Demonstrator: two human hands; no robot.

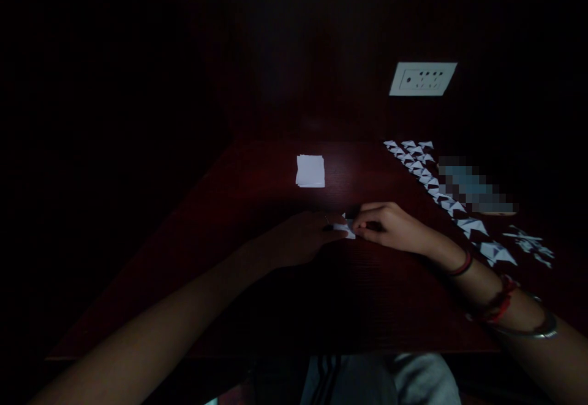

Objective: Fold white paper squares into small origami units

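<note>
A small piece of white folded paper (pixel 344 228) lies on the dark red table between my two hands. My left hand (pixel 305 236) has its fingers on the paper's left side, gripping or pressing it; shadow darkens this hand. With fingers curled and tips pinched together, my right hand (pixel 388 224) holds the paper's right edge. Beyond them sits a stack of square white paper sheets (pixel 310 171). To the right, folded white paper shapes (pixel 425 177) with pointed tips stand in rows.
A blurred-out flat object (pixel 478 189) lies right of the folded shapes. Nearer me are thin white paper scraps (pixel 530 244). A socket plate (pixel 423 79) is on the wall behind the table (pixel 229 209). The surroundings are very dark.
</note>
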